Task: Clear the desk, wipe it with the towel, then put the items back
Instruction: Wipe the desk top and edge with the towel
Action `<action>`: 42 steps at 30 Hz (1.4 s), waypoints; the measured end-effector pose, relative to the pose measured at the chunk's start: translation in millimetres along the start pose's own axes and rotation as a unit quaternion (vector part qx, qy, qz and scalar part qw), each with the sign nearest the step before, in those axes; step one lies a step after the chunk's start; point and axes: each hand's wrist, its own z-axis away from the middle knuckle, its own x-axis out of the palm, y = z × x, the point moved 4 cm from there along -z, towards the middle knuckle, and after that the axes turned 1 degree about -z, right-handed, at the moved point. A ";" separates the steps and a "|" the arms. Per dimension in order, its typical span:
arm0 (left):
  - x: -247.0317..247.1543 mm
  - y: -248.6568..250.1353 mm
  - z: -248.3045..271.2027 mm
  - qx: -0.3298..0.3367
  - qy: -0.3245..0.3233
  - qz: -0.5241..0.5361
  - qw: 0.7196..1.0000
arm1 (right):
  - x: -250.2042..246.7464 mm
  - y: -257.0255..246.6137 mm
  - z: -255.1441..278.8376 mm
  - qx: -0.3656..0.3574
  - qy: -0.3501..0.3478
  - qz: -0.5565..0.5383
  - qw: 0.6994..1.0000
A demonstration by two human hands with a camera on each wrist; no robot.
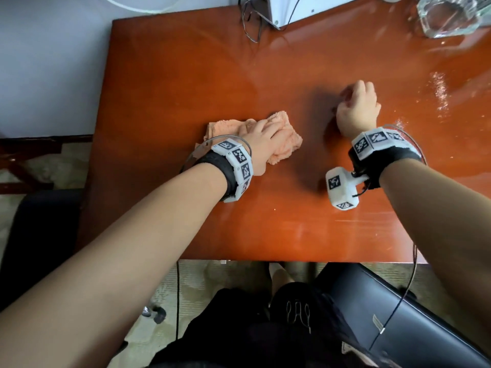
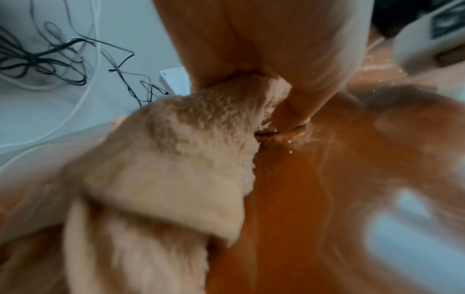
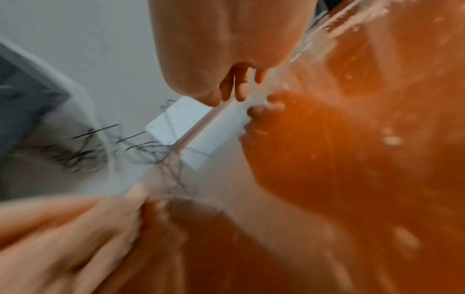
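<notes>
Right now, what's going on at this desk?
A person is wiping the reddish wooden desk. Their left hand presses a peach towel flat against the middle of the desktop. The right hand rests beside it with fingers curled, holding nothing. The wiped area is bare; a clear glass ashtray, a white box and tangled black cables sit along the far edge, so items are not yet back.
</notes>
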 end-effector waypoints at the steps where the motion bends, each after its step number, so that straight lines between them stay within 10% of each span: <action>1: 0.5 -2.5 3.8 0.002 0.015 0.012 1.000 | 2.8 -8.0 9.5 -0.044 -0.020 -0.002 0.999; 13: 19.2 -58.0 53.5 -0.058 0.030 0.012 0.998 | 46.1 -79.5 83.5 -0.378 -0.279 0.137 0.872; 25: 26.9 -67.8 62.2 -0.069 0.065 -0.014 0.995 | 57.3 -100.8 89.3 -0.416 -0.282 0.161 0.850; 32: 9.8 -111.4 72.4 -0.071 0.145 -0.067 0.985 | 59.9 -148.6 62.8 -0.543 -0.204 0.251 0.775; 35: 11.4 -119.6 73.5 -0.088 0.085 -0.128 0.984 | 67.6 -156.9 58.1 -0.574 -0.204 0.325 0.724; 42: 22.9 -122.3 73.6 -0.135 0.046 -0.003 0.990 | 84.1 -142.1 57.0 -0.478 -0.331 0.293 0.759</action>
